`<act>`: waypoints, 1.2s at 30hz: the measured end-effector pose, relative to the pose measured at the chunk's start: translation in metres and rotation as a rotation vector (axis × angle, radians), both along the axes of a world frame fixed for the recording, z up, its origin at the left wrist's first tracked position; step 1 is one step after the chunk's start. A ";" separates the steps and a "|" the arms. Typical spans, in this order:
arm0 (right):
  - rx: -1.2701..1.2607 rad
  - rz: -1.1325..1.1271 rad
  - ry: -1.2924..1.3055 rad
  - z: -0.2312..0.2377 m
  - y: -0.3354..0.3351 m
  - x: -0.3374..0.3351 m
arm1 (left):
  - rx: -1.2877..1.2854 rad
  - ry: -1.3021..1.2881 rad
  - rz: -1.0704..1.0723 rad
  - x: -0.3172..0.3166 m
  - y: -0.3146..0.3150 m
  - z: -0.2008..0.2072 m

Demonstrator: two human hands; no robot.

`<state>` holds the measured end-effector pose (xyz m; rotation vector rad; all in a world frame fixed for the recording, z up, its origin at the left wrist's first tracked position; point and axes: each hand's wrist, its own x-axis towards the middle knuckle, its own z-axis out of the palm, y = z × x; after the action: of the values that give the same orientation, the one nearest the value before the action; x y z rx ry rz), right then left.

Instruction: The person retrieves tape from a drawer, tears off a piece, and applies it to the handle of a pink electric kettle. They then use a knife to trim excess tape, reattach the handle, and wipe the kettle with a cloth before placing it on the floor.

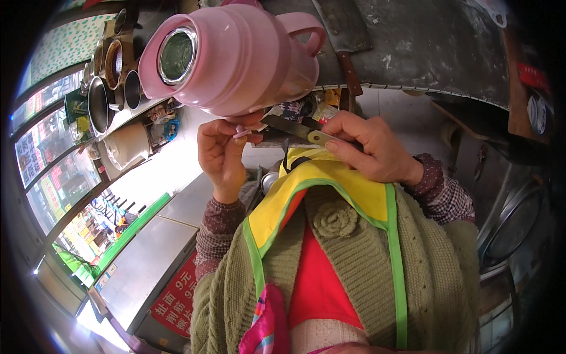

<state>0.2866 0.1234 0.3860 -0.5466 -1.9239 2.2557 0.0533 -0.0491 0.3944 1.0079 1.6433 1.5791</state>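
Note:
A large pink thermos flask (pixel 247 59) stands on the dark counter in front of me, its round silvery mouth uncovered. Just below it, my left hand (pixel 224 153) pinches a small pink plastic piece (pixel 242 131) between thumb and fingers. My right hand (pixel 377 147) is closed around a small knife (pixel 286 125) with a dark blade and a pale yellow-green part by the handle. The blade points left, its tip close to the pink piece; I cannot tell whether they touch. Most of the knife's handle is hidden in my fingers.
On the dark counter (pixel 424 44), a cleaver (pixel 349 68) with a wooden handle lies right of the thermos. Several pots (pixel 100 106) stand on a shelf at the left. A white bucket (pixel 127 144) is below them. Colourful packets (pixel 324 112) sit under the counter's edge.

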 end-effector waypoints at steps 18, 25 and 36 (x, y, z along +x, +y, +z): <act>0.143 -0.146 0.109 0.011 -0.015 -0.007 | -0.008 -0.029 -0.059 0.002 0.009 0.002; 0.145 -0.134 0.099 0.012 -0.013 -0.009 | -0.094 -0.041 -0.034 -0.001 0.006 0.009; 0.143 -0.085 0.079 0.016 -0.013 -0.015 | -0.009 -0.113 -0.069 0.007 0.013 0.007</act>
<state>0.2714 0.1100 0.4017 -0.5029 -1.9652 2.0380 0.0607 -0.0360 0.4017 0.9433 1.5217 1.5530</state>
